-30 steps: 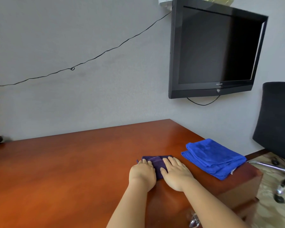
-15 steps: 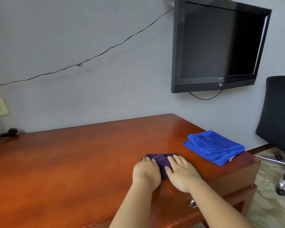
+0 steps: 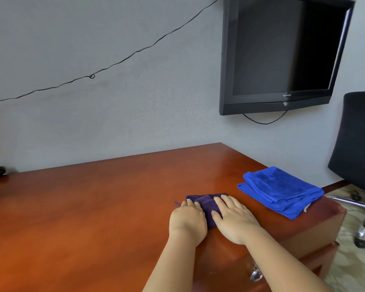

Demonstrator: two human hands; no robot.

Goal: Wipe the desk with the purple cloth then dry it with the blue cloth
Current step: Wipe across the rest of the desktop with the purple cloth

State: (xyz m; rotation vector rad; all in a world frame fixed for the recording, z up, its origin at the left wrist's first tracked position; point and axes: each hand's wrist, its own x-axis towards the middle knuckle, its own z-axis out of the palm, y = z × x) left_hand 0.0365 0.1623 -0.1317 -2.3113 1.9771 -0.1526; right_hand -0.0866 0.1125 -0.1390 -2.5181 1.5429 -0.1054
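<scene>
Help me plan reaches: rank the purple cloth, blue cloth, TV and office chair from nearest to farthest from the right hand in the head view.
1. purple cloth, under the right hand
2. blue cloth, right, on the desk
3. office chair, far right
4. TV, on the wall

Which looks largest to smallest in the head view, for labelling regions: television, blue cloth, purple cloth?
1. Television
2. Blue cloth
3. Purple cloth, though both hands cover much of it, so its full extent is unsure.

Two bare forearms reach in from the bottom edge, with no sleeve showing on either up to where the picture cuts them off. The left hand [image 3: 188,221] and right hand [image 3: 233,220] are ungloved, with short, unpainted nails.
</scene>
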